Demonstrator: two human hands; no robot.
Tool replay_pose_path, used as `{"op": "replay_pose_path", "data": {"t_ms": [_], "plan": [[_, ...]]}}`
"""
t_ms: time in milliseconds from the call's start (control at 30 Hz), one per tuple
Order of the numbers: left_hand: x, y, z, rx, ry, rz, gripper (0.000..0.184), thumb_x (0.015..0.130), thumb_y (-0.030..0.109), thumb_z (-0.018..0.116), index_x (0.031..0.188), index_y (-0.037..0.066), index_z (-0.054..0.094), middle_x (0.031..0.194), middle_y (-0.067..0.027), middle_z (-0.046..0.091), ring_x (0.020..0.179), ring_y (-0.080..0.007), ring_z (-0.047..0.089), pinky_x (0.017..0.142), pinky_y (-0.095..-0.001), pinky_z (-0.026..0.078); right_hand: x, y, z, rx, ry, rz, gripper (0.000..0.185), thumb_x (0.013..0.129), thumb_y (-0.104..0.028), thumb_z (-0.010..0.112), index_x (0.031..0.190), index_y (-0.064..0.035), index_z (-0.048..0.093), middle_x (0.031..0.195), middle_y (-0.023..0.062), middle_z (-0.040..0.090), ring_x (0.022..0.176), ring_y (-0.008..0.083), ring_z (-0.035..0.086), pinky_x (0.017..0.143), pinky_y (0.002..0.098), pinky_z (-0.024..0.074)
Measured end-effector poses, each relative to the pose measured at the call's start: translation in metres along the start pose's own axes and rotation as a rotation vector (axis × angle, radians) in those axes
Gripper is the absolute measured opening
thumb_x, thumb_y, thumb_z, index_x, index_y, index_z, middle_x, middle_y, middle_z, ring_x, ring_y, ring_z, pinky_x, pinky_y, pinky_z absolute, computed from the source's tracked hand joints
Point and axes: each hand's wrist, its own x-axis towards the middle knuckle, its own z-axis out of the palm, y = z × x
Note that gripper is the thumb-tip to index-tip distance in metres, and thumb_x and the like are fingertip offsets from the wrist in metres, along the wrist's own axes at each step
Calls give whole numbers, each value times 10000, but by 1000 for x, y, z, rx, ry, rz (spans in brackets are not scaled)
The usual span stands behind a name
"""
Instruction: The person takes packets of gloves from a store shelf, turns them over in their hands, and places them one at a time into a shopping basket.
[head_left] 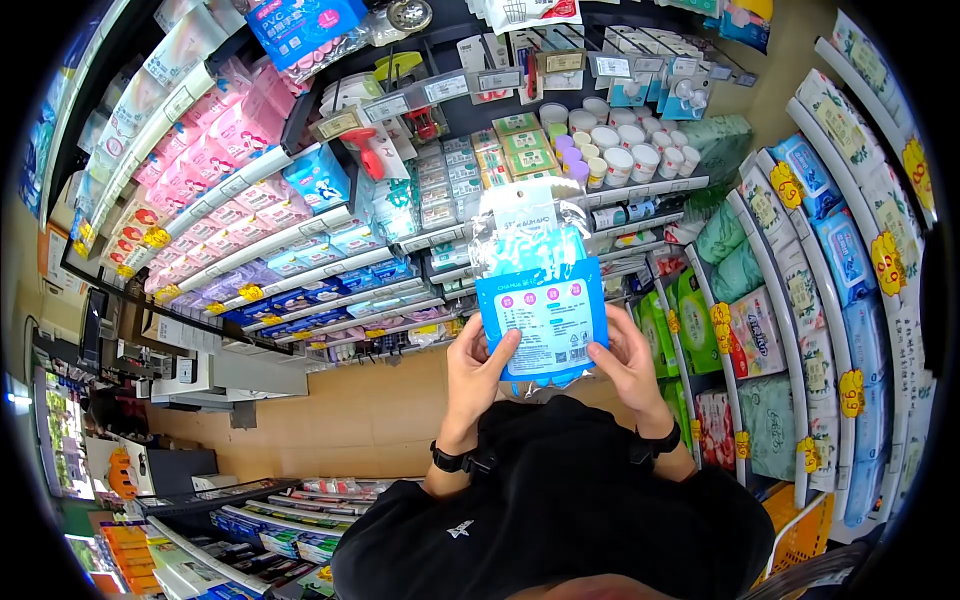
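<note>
A clear and blue plastic packet [545,325] with a printed white label and pink round icons is held upright in front of my chest. My left hand [475,370] grips its lower left edge, thumb on the printed face. On the lower right edge my right hand [632,362] holds it the same way, with the thumb near a square code. Blue contents show through the clear upper part. The fingers behind the packet are partly hidden.
Ahead are shelves with white-lidded tubs [618,160], small boxes [525,145] and pink packs [235,130]. Green and blue packs [845,255] fill the right shelves. A yellow basket [803,530] is at lower right, a counter [250,375] at left, shelving [270,525] at lower left.
</note>
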Motion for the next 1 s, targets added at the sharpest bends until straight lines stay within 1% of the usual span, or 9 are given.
{"op": "replay_pose_path", "data": {"t_ms": [533, 600, 667, 733, 800, 833, 867, 933, 1000], "plan": [[-10, -1, 3, 15, 44, 23, 380, 940, 13, 663, 1296, -53, 547, 1084, -94, 700, 948, -108, 662, 825, -249, 549, -4, 2, -1, 9, -76, -7, 585, 947, 11, 592, 1463, 10, 316, 1286, 170, 573, 1174, 173, 554, 986, 318, 446], [-10, -2, 2, 39, 24, -18, 428, 940, 33, 671, 1331, -43, 513, 1151, -114, 677, 1024, -125, 646, 882, -268, 531, -5, 1, -2, 13, -73, -8, 590, 945, 10, 597, 1464, 9, 314, 1296, 172, 562, 1178, 177, 552, 993, 321, 443], [-6, -5, 6, 62, 39, -2, 449, 927, 38, 687, 1330, -33, 501, 1137, -103, 664, 1023, -127, 633, 887, -271, 517, -7, 1, -1, 20, -69, -9, 595, 944, 8, 601, 1464, 8, 312, 1307, 175, 552, 1183, 180, 549, 1001, 325, 440], [-4, -11, 11, 87, 54, 12, 471, 914, 44, 703, 1328, -24, 489, 1123, -92, 652, 1023, -129, 620, 892, -273, 503, -9, -1, 0, -88, -44, -50, 582, 949, 1, 597, 1459, 13, 316, 1316, 172, 543, 1182, 186, 552, 1011, 331, 439], [-3, -19, 12, 448, 223, 202, 508, 874, 15, 734, 1316, 23, 484, 1088, -47, 603, 963, -116, 592, 857, -243, 476, -8, 2, 1, -121, -56, -49, 575, 952, -7, 599, 1456, 17, 323, 1318, 170, 541, 1186, 187, 550, 1010, 334, 443], [-3, -25, 6, 522, 247, 224, 503, 838, 22, 771, 1266, 28, 508, 1004, -35, 564, 866, -123, 571, 796, -234, 476, -8, 3, 2, -159, -68, -49, 569, 955, -16, 602, 1453, 21, 331, 1319, 168, 540, 1190, 189, 548, 1009, 336, 446], [-3, -26, 4, 523, 243, 225, 503, 838, 22, 771, 1266, 28, 508, 1004, -35, 564, 866, -123, 571, 796, -234, 476, -8, 5, 2, -158, -65, -51, 569, 955, -16, 602, 1453, 21, 331, 1319, 168, 540, 1190, 189, 548, 1009, 336, 446], [-3, -26, 1, 505, 110, 107, 486, 844, 44, 769, 1252, 5, 509, 1078, -100, 585, 883, -148, 603, 780, -257, 500, -9, 8, 4, -176, -79, -26, 556, 957, -29, 610, 1446, 29, 353, 1318, 157, 538, 1199, 186, 541, 1004, 336, 450], [-3, -25, 8, 473, 48, 123, 483, 857, 55, 761, 1264, 3, 506, 1120, -118, 594, 928, -166, 626, 801, -270, 517, -8, 6, 9, -186, -89, -17, 537, 952, -36, 618, 1435, 18, 390, 1334, 154, 532, 1195, 202, 550, 997, 343, 456]]}}
